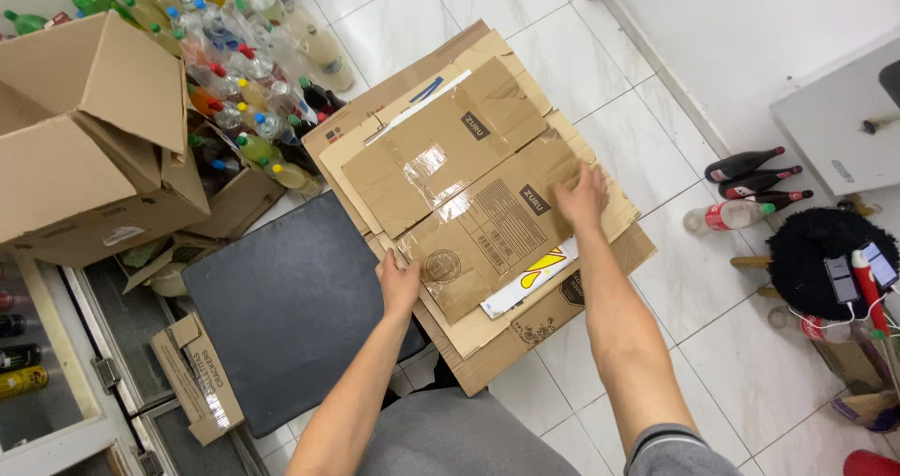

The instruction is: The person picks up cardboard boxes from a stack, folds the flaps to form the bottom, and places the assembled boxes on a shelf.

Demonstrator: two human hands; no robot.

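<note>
A flattened brown cardboard box with clear tape lies on top of a stack of flattened cardboard on the white tiled floor. My left hand grips the near left edge of the top sheet. My right hand rests flat on its right side, fingers spread. A white and yellow printed sheet sticks out from under the top sheet.
A dark mat lies left of the stack. An open cardboard box stands at the far left, beside several plastic bottles. Three dark glass bottles and a clear one lie at right near a black stool.
</note>
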